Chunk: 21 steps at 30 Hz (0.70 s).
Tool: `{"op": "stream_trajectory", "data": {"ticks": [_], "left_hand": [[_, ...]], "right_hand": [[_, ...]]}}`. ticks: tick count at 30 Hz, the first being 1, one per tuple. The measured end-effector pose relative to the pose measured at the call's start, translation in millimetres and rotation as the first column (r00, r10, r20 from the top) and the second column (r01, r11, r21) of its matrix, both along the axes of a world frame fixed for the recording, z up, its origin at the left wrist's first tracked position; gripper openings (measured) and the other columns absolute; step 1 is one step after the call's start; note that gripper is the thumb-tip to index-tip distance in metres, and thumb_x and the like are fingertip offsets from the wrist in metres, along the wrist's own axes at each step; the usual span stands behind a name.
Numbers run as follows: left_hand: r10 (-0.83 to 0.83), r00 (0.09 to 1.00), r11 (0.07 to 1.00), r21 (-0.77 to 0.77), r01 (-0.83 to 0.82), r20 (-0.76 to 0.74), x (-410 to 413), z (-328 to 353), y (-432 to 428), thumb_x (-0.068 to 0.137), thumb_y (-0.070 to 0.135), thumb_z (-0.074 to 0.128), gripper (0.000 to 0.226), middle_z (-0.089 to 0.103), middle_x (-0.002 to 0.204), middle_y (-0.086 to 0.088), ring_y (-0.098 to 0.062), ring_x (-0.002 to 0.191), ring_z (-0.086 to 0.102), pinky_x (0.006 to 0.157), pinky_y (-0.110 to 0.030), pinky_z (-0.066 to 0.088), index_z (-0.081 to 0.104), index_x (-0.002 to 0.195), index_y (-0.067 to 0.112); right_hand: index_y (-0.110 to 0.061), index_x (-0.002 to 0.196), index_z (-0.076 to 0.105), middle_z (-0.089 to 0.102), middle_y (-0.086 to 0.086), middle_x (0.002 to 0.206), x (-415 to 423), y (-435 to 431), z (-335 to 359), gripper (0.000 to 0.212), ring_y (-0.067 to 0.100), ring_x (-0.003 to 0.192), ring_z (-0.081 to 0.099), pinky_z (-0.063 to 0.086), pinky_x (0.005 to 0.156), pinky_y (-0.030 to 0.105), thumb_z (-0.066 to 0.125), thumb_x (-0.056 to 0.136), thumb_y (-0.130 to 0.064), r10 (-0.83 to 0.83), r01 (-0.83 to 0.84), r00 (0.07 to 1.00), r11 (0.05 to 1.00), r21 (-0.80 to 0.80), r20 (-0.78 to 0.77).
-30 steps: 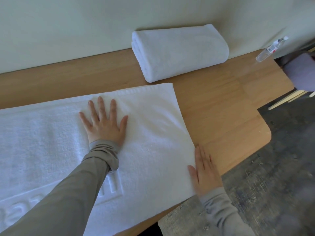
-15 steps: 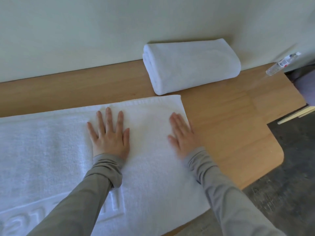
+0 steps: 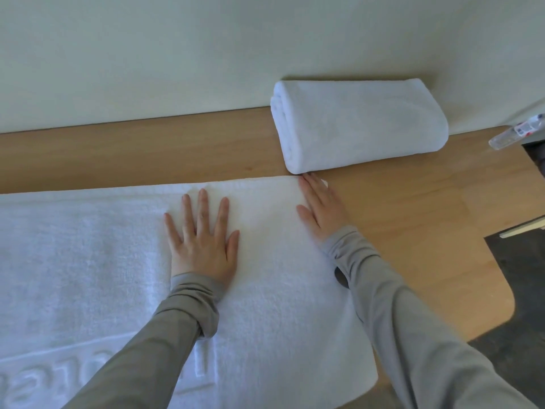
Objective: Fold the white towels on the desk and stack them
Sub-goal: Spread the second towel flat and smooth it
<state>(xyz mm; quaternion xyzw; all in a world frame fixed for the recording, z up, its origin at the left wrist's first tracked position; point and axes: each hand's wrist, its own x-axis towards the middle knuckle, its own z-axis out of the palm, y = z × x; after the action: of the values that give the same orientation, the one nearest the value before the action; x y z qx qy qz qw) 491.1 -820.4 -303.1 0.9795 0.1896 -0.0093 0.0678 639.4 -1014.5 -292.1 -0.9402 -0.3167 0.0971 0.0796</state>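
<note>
A large white towel (image 3: 88, 276) with raised lettering lies spread flat across the wooden desk (image 3: 413, 202). My left hand (image 3: 203, 240) presses flat on it, fingers spread, near its far edge. My right hand (image 3: 321, 211) lies flat with straight fingers along the towel's right edge, fingertips at the far right corner. A folded white towel (image 3: 359, 125) sits against the wall just beyond my right fingertips.
A clear plastic bottle (image 3: 516, 135) lies at the desk's far right by the wall. The desk's rounded right corner (image 3: 507, 305) drops off to dark floor (image 3: 525, 364). Bare wood lies between the spread towel and the wall.
My right hand slid along the towel's right edge from the near corner up to the far right corner. My left hand stayed pressed on the towel.
</note>
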Motion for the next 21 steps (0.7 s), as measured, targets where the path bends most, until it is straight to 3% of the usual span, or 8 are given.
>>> {"op": "stream_trajectory", "data": {"ticks": [4, 7, 10, 13, 15, 18, 20, 21], "left_hand": [[0.004, 1.0, 1.0, 0.009, -0.004, -0.008, 0, 0, 0, 0.091, 0.05, 0.01, 0.063, 0.014, 0.157, -0.012, -0.037, 0.144, 0.009, 0.112, -0.061, 0.002, 0.018, 0.148, 0.026], [0.013, 1.0, 1.0, 0.012, -0.013, -0.011, 1, 0, 0, 0.091, 0.05, 0.009, 0.063, 0.014, 0.157, -0.011, -0.036, 0.144, 0.009, 0.113, -0.06, 0.002, 0.018, 0.148, 0.026], [0.023, 1.0, 1.0, 0.003, -0.023, 0.0, 1, 2, -1, 0.091, 0.05, 0.01, 0.063, 0.015, 0.157, -0.012, -0.036, 0.144, 0.01, 0.113, -0.06, 0.003, 0.02, 0.148, 0.026], [0.027, 1.0, 1.0, 0.001, -0.027, 0.005, 1, 4, -2, 0.091, 0.05, 0.01, 0.063, 0.015, 0.157, -0.011, -0.035, 0.144, 0.01, 0.113, -0.061, 0.003, 0.021, 0.148, 0.026], [0.036, 0.999, 0.999, -0.006, -0.036, 0.002, 1, 4, -2, 0.09, 0.051, 0.009, 0.064, 0.014, 0.157, -0.011, -0.035, 0.144, 0.009, 0.113, -0.061, 0.003, 0.021, 0.148, 0.026], [0.042, 0.999, 0.999, 0.006, -0.041, -0.025, 1, 4, -2, 0.089, 0.052, 0.002, 0.065, 0.006, 0.158, -0.009, -0.033, 0.145, 0.002, 0.113, -0.06, 0.0, 0.012, 0.149, 0.029], [0.05, 0.998, 0.999, 0.016, -0.049, -0.03, 1, 2, -2, 0.088, 0.052, -0.002, 0.066, 0.002, 0.159, -0.008, -0.033, 0.145, -0.002, 0.113, -0.059, -0.002, 0.007, 0.149, 0.03], [0.053, 0.998, 0.999, 0.016, -0.052, -0.031, 1, 1, -1, 0.087, 0.052, -0.003, 0.066, 0.001, 0.159, -0.008, -0.032, 0.145, -0.003, 0.113, -0.059, -0.002, 0.006, 0.149, 0.03]], "right_hand": [[-0.01, 0.146, 0.024, 0.019, 0.004, 0.155, 1, 2, 6, 0.049, 0.015, 0.144, 0.016, 0.007, 0.118, 0.034, 0.035, 0.099, -0.02, -0.045, 0.06, 0.995, 0.983, 0.175, -0.091], [0.004, 0.134, 0.043, 0.038, 0.019, 0.144, -19, 12, 20, 0.048, 0.033, 0.137, 0.032, 0.02, 0.114, 0.047, 0.032, 0.095, -0.021, -0.19, 0.166, 0.978, 0.958, 0.232, 0.085], [0.004, 0.134, 0.043, 0.039, 0.02, 0.144, -73, 29, 22, 0.053, 0.036, 0.136, 0.032, 0.019, 0.113, 0.051, 0.032, 0.093, -0.027, 0.035, -0.067, 0.987, 0.976, 0.208, 0.155], [-0.003, 0.141, 0.036, 0.03, 0.011, 0.15, -120, 12, 12, 0.058, 0.026, 0.14, 0.026, 0.022, 0.114, 0.05, 0.03, 0.094, -0.036, 0.249, -0.249, 0.964, 0.968, -0.014, 0.095], [-0.006, 0.144, 0.027, 0.022, 0.007, 0.153, -125, -22, 10, 0.06, 0.023, 0.142, 0.019, 0.018, 0.113, 0.048, 0.024, 0.093, -0.038, 0.157, -0.15, 0.985, 0.984, -0.094, 0.077], [-0.007, 0.145, 0.01, 0.009, 0.01, 0.155, -122, -62, 17, 0.068, 0.009, 0.143, -0.012, 0.003, 0.117, 0.039, 0.004, 0.092, -0.049, -0.118, 0.127, 0.99, 0.985, -0.116, 0.08], [0.0, 0.145, 0.017, 0.015, 0.016, 0.153, -132, -56, 24, 0.071, 0.014, 0.144, -0.008, 0.003, 0.115, 0.039, 0.004, 0.095, -0.049, -0.163, 0.167, 0.984, 0.985, -0.05, 0.071], [0.001, 0.145, 0.018, 0.017, 0.017, 0.153, -143, -48, 25, 0.069, 0.02, 0.145, 0.0, 0.005, 0.115, 0.041, 0.008, 0.096, -0.047, -0.1, 0.101, 0.993, 0.995, -0.006, 0.062]]}}
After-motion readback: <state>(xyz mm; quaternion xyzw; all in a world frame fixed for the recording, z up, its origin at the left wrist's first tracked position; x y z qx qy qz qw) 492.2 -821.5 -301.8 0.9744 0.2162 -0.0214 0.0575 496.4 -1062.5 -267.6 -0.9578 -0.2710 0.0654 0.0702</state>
